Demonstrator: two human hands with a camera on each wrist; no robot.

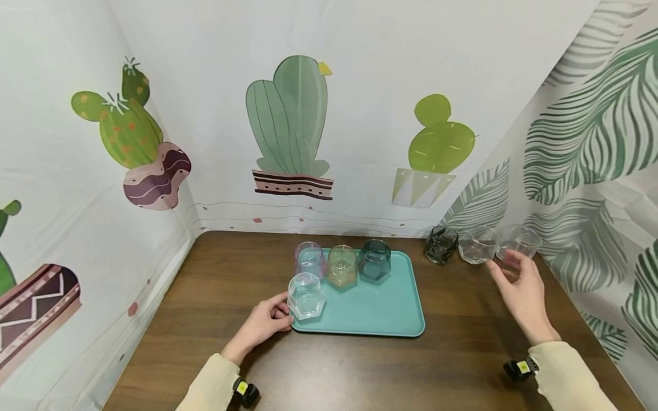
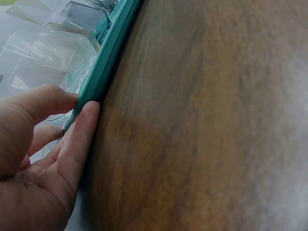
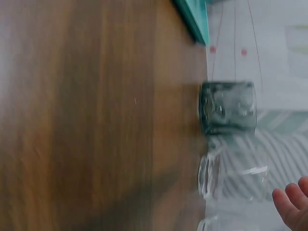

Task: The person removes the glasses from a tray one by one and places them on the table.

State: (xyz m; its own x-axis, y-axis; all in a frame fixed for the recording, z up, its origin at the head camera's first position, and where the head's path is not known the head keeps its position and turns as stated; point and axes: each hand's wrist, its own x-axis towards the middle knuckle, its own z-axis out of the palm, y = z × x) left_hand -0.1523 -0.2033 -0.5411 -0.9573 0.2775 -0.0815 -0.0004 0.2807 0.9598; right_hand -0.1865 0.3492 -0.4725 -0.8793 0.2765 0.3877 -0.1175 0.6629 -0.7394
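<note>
A teal tray (image 1: pixel 372 311) lies on the table, and my left hand (image 1: pixel 268 317) pinches its near left corner. Seen from the left wrist, the fingers (image 2: pixel 79 137) touch the tray's rim. A clear glass (image 1: pixel 307 297) stands at that corner. Behind it are a pinkish glass (image 1: pixel 309 260), an amber glass (image 1: pixel 342 267) and a dark blue-grey glass (image 1: pixel 374 261). My right hand (image 1: pixel 521 288) hovers by two clear glasses, one on the left (image 1: pixel 478 245) and one on the right (image 1: pixel 519 242), its fingers spread and holding nothing. In the right wrist view fingertips (image 3: pixel 293 199) show near a clear glass.
A dark smoky glass (image 1: pixel 441 245) stands left of the clear pair, near the table's back edge. Behind the brown wooden table (image 1: pixel 370 371) hangs a white cloth (image 1: pixel 370 142) printed with cacti. A leaf-printed cloth (image 1: pixel 591 171) borders the right side.
</note>
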